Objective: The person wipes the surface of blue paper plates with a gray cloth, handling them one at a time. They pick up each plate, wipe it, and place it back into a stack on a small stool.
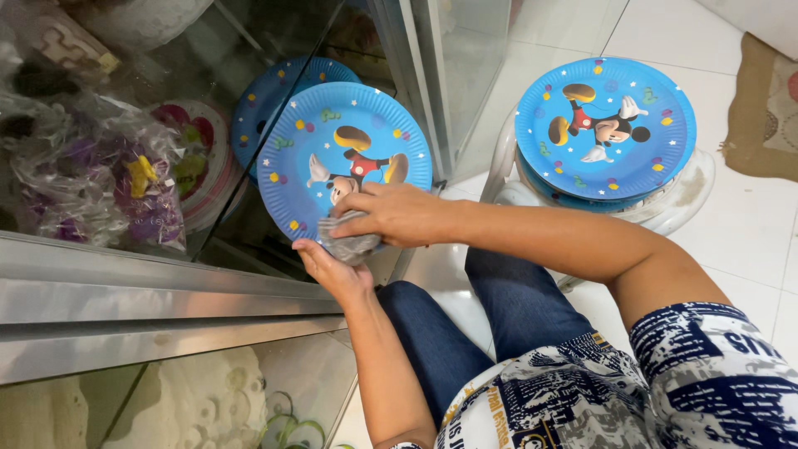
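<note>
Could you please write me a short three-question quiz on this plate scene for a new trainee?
1. True or false: the right hand presses a grey cloth against the blue paper plate.
2. Where does the second stack of blue plates sit?
A. on the white stool
B. on the brown mat
C. inside the glass cabinet
3. Fill in: the left hand supports the plate from ____.

Key
1. True
2. A
3. Below, at its lower edge
</note>
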